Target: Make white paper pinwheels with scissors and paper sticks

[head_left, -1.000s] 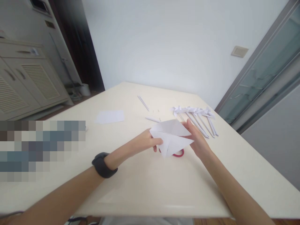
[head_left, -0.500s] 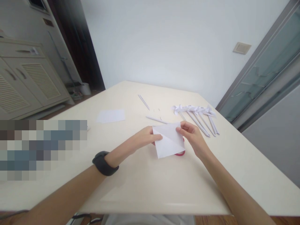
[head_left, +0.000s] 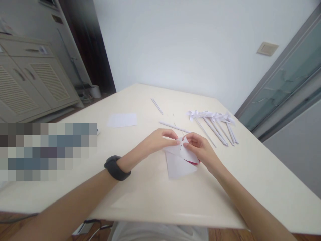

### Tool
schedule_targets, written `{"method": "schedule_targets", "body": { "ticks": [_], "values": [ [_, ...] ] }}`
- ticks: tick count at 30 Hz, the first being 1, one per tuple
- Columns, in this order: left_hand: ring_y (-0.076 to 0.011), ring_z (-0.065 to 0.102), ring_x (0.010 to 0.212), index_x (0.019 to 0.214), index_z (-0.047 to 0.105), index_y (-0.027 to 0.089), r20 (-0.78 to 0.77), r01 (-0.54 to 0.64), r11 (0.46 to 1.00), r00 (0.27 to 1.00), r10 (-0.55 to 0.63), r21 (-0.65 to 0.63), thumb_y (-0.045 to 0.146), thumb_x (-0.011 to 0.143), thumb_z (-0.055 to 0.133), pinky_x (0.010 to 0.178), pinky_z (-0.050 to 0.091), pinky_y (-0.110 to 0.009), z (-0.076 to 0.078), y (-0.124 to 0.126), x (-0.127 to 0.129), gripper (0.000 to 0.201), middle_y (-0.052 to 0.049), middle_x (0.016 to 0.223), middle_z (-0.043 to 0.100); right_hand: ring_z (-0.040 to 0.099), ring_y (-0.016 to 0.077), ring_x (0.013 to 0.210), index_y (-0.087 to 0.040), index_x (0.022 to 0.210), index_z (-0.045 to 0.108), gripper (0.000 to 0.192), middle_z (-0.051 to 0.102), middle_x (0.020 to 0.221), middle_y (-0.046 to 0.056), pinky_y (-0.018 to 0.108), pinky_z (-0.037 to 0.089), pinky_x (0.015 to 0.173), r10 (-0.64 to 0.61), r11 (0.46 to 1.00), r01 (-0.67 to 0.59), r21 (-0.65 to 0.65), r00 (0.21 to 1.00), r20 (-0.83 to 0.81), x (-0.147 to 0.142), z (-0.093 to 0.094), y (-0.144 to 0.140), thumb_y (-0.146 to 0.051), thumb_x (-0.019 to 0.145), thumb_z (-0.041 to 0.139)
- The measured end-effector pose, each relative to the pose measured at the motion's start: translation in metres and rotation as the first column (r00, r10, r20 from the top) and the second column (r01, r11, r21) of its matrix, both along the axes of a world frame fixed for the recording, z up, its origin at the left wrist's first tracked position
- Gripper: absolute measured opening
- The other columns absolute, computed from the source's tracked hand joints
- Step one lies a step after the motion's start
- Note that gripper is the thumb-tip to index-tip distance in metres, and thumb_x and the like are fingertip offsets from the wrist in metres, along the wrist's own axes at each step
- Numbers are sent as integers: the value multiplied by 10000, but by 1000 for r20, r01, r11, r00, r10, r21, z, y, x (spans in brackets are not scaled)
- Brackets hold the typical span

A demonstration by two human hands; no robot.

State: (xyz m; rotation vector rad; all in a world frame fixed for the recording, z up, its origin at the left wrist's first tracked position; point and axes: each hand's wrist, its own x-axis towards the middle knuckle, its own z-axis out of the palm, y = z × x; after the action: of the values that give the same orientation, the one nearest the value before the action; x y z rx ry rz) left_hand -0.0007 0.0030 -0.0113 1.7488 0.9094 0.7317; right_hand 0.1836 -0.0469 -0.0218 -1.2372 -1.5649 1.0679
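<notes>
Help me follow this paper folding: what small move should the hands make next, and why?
Probably press the fold flat against the table. Both the left hand and the right hand pinch the top corner of the white paper sheet between fingertips, and its upper flap is bent over but lifted, not creased, above the cream table.

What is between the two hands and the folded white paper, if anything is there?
Nothing visible. The left hand and the right hand both pinch the top of the folded white paper directly. A red object shows only at the paper's right edge, beneath it, away from the fingertips.
</notes>
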Motion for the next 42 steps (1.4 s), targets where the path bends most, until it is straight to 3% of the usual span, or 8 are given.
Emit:
{"method": "schedule_targets", "body": {
  "ticks": [7, 14, 20, 24, 30, 33, 42],
  "values": [
    [-183, 634, 785, 752, 668, 176, 27, 72, 997, 997, -71, -11, 347, 708, 624, 727, 463, -282, -4, 0, 3, 182, -30, 782, 680, 520, 115, 617, -216, 965, 554, 187, 538, 703, -33, 220, 374, 524, -40, 999, 38, 30, 998, 55, -2, -4, -1, -288, 792, 565],
    [-185, 631, 763, 767, 677, 168, -23, 62, 998, 998, -61, 21, 368, 704, 639, 701, 463, -278, -8, 1, 5, 213, -42, 767, 678, 574, 144, 852, -219, 910, 561, 122, 571, 982, 27, 276, 473, 703, -97, 984, 71, 162, 982, 161, -1, -2, -3, -311, 839, 525],
    [-182, 632, 733, 741, 690, 160, -41, 89, 996, 995, -88, 23, 399, 700, 647, 680, 462, -266, -14, 1, 8, 246, -39, 724, 680, 569, 141, 847, -209, 818, 564, 41, 554, 951, 29, 281, 494, 732, -74, 957, -2, 292, 966, 247, -4, -8, -2, -232, 835, 534],
    [-190, 628, 798, 758, 702, 156, -12, 98, 995, 995, -97, 31, 405, 720, 620, 732, 461, -271, -16, 1, 9, 264, -42, 789, 694, 567, 143, 843, -211, 814, 557, 43, 543, 928, 29, 268, 503, 712, -126, 913, -6, 408, 947, 296, -2, -8, -3, -210, 845, 529],
    [-149, 573, 700, 729, 666, 150, -52, 73, 995, 996, -69, 73, 349, 775, 533, 620, 412, -241, -12, -5, 8, 244, -12, 719, 641, 551, 148, 816, -204, 828, 578, 105, 546, 907, 31, 285, 484, 724, -247, 803, -18, 596, 900, 360, 1, -9, -2, -107, 818, 537],
    [-149, 576, 717, 708, 651, 150, -41, 86, 994, 996, -83, 73, 303, 786, 493, 646, 417, -244, -11, -8, 8, 233, -10, 709, 628, 544, 141, 797, -198, 831, 593, 133, 545, 895, 31, 279, 467, 718, -276, 758, -40, 651, 884, 377, 1, -11, -1, -79, 815, 536],
    [-138, 537, 669, 682, 646, 167, -88, 55, 993, 995, -46, 105, 268, 748, 480, 593, 391, -240, -5, -8, 6, 205, -3, 680, 595, 550, 150, 821, -201, 899, 629, 189, 538, 894, 49, 277, 470, 698, -251, 718, -114, 687, 878, 408, 5, -12, 1, -79, 846, 495]
  ]
}}
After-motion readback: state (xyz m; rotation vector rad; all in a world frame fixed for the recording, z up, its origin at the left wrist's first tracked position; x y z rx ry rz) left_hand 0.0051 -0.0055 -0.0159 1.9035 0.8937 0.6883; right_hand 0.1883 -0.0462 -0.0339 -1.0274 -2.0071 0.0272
